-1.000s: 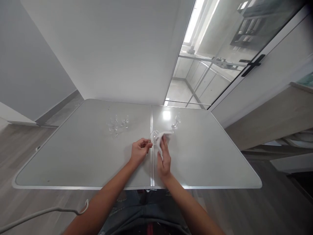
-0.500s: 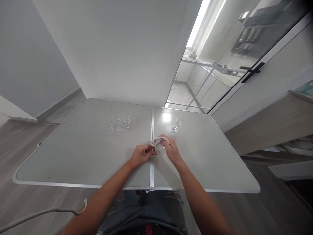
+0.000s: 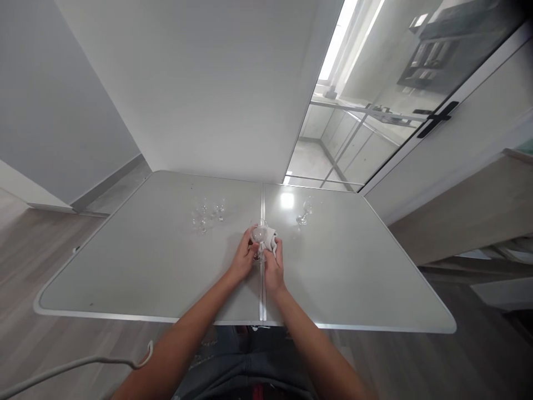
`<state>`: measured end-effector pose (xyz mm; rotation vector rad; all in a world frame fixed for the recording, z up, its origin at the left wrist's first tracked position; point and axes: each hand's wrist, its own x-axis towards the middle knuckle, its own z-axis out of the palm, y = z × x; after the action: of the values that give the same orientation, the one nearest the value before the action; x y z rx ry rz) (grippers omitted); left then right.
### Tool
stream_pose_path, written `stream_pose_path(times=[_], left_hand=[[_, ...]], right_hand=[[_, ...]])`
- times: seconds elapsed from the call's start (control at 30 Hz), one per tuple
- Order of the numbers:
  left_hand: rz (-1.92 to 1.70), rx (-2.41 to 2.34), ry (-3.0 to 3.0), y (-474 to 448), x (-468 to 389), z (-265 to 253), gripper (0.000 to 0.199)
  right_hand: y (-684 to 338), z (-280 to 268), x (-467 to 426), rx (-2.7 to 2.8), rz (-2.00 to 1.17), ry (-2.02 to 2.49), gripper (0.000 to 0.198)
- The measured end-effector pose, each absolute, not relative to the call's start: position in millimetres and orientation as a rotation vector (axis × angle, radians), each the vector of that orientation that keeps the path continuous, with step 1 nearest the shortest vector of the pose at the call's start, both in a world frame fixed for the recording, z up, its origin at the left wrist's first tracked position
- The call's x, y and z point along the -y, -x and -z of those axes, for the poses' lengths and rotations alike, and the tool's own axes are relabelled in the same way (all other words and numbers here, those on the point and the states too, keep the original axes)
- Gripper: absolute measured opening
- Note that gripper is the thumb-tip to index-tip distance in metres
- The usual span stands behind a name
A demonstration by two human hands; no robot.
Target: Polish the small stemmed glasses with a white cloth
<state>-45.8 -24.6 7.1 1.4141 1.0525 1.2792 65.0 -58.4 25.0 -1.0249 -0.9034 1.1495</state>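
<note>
Above the middle seam of the table, a clear stemmed glass (image 3: 259, 234) is held upright between both hands. My left hand (image 3: 245, 255) is closed around its left side, with fingers at the bowl and stem. On the other side, my right hand (image 3: 273, 269) grips a folded white cloth (image 3: 270, 239), which lies against the glass; its fingertips are near the stem and foot. Another stemmed glass (image 3: 303, 214) stands on the table beyond my right hand. Several clear glasses (image 3: 208, 214) stand grouped to the left, their outlines faint.
The pale table (image 3: 145, 266) has a metal rim and a metal seam (image 3: 262, 303) down its middle. A white wall (image 3: 200, 100) meets its far edge, beside a glass door (image 3: 345, 128) at the right. A grey cable (image 3: 83, 361) hangs at lower left.
The glass has turned from lying sideways to upright and moved slightly left. My right hand has drawn in closer to my left, and the cloth has shifted to the glass's right side.
</note>
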Motion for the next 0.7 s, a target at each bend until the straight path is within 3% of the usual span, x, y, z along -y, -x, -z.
stream_pose_path(times=[0.2,0.3,0.37,0.6,0.7], left_hand=[[-1.327,-1.076,-1.243,45,22,1,0.072],[-1.325,-1.028,-1.212,45,22,1,0.07],[-1.353,-1.007,-1.223,48,22,-4,0.065],[-1.237,-0.694,-0.896,57,20,-21,0.067],[-1.339,-0.724,-0.89,54,18,-19,0.063]], right_hand=[[-71,-22,49,1.195,-1.257,0.849,0.03],[-69,-18,46,1.192,-1.217,0.908,0.017],[-71,-15,46,1.13,-1.254,0.924,0.024],[-92,-26,40,0.944,-1.864,0.792,0.029],[-95,-28,38,1.043,-1.825,0.842,0.027]])
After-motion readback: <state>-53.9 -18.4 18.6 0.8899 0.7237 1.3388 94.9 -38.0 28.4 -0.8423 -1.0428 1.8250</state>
